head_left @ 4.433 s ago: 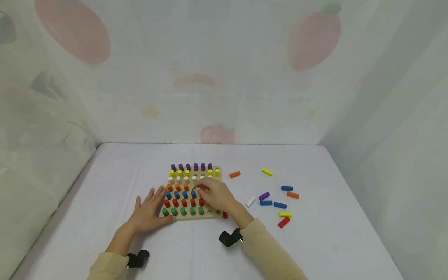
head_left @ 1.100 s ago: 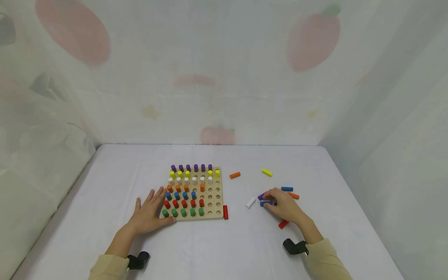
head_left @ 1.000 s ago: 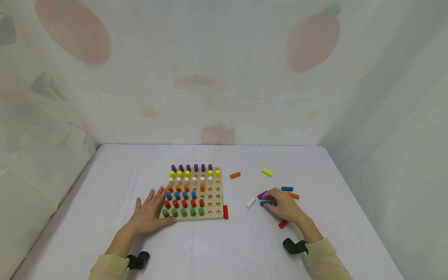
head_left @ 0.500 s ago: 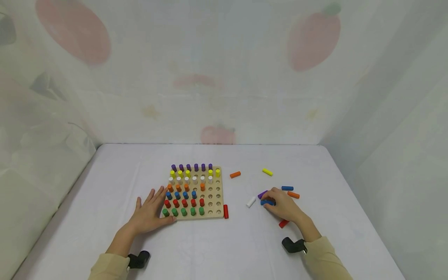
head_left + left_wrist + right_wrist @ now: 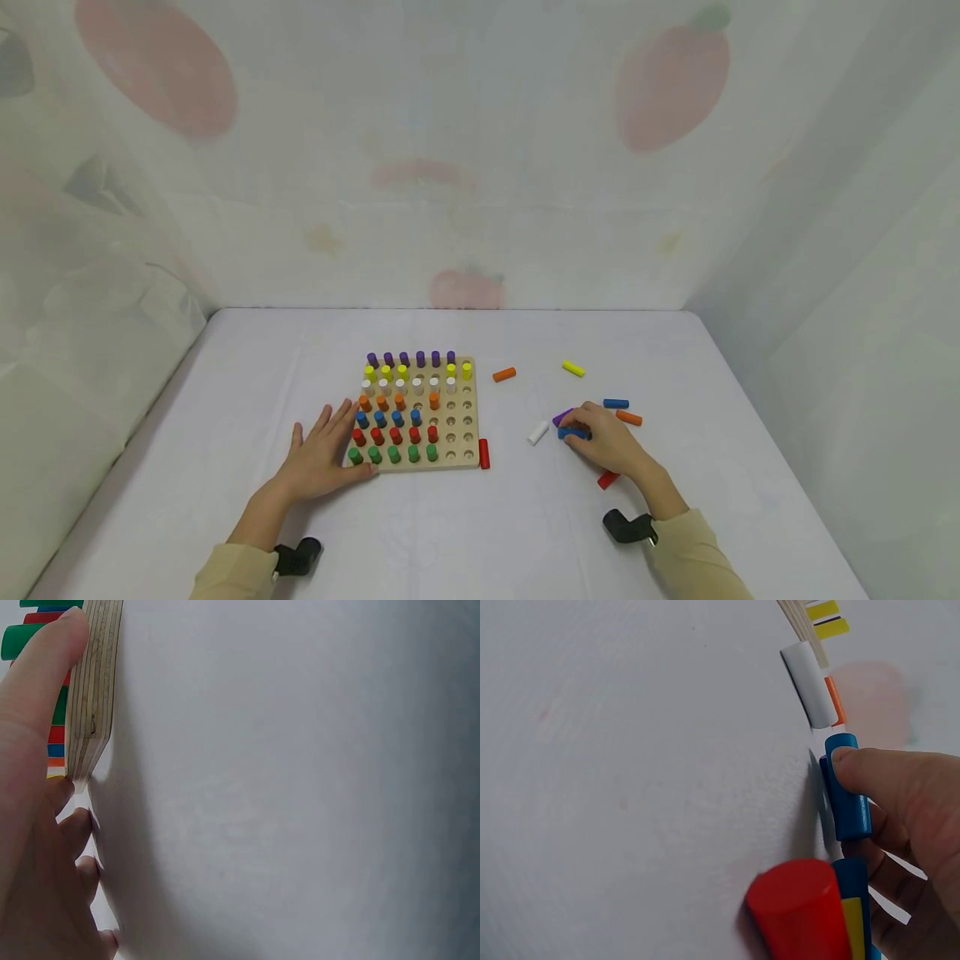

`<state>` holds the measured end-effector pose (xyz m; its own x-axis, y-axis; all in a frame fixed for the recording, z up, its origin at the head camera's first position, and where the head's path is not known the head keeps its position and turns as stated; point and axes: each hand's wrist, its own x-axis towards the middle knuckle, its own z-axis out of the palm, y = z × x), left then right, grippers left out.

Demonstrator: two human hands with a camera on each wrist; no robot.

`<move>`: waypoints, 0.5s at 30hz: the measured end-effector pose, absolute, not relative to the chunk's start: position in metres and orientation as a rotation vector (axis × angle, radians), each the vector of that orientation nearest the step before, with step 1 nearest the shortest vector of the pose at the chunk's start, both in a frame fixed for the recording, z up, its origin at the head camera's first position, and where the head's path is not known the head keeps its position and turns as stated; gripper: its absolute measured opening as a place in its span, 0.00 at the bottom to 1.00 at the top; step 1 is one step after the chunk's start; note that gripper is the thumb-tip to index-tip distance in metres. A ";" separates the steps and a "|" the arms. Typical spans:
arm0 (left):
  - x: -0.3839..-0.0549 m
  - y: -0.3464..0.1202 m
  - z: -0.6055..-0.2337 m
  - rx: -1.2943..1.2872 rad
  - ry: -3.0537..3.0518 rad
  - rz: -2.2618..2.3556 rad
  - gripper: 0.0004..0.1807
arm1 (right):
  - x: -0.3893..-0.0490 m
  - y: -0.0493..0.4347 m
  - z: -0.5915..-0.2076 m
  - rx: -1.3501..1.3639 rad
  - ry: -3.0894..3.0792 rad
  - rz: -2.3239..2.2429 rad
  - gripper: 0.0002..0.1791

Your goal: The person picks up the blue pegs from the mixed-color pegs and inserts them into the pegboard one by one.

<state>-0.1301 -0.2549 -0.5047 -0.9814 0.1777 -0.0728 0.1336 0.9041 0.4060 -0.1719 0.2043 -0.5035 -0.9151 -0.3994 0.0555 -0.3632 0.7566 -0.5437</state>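
Observation:
In the head view, my right hand (image 5: 611,437) pinches a blue peg (image 5: 573,433) among the loose pegs. The right wrist view shows the thumb against the side of this blue peg (image 5: 851,806), held just over the cloth. A purple peg (image 5: 561,417) lies partly behind the fingers. My left hand (image 5: 318,458) rests with spread fingers at the left side of a wooden pegboard (image 5: 459,421), its thumb along the front corner. The board bears upright pegs in rows of purple, yellow, white, orange, blue, red and green, with bare holes mostly toward the right.
A red peg (image 5: 484,454) lies against the board's right edge. Nearby are a white peg (image 5: 538,433), an orange peg (image 5: 505,375) and a yellow peg (image 5: 573,368). Farther right lie another blue peg (image 5: 616,403), another orange peg (image 5: 628,417) and another red peg (image 5: 608,479).
My right hand has moved from over the board to the loose pegs at right and pinches a blue one. An orange peg shows upright where it was working. My left hand has stayed put.

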 end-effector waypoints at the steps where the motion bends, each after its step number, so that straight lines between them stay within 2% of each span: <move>1: -0.130 -0.255 -0.505 0.243 2.959 0.621 0.61 | -0.172 0.204 -0.503 -0.630 2.883 -0.882 0.09; 15: -0.130 -0.254 -0.503 0.238 2.962 0.622 0.60 | -0.174 0.204 -0.499 -0.700 2.898 -0.982 0.10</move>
<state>-0.1298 -0.2539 -0.5030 -0.9821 0.1745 -0.0713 0.1311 0.9040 0.4069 -0.1736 0.2040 -0.4992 -0.9005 -0.4125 0.1373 -0.4110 0.7048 -0.5783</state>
